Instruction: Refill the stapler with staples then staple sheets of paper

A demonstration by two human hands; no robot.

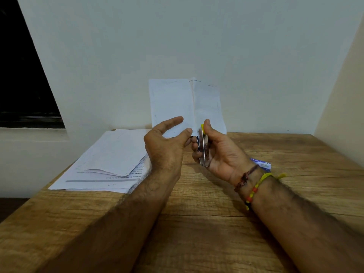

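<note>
- Loose paper pile on desk, left of both hands; blue packet half hidden behind right wrist.
- One stapler, upright, right hand grip clamped round it.
- Left hand pinches folded sheets, raised above the desk.

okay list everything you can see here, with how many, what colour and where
Folded white paper sheets: one bundle, white, held upright above the table's far edge.
Small metal stapler with yellow tip: one, silver and yellow, in the right hand, at the sheets' lower edge.
Stack of white printed papers: one stack, white, flat on the table's left side.
Blue and white packet: one, partly hidden behind the right wrist.
Wooden table: one, brown.
Thread bracelets: several, brown, yellow, red, on the right wrist.
Left hand: pinches the sheets.
Right hand: grips the stapler.
</note>
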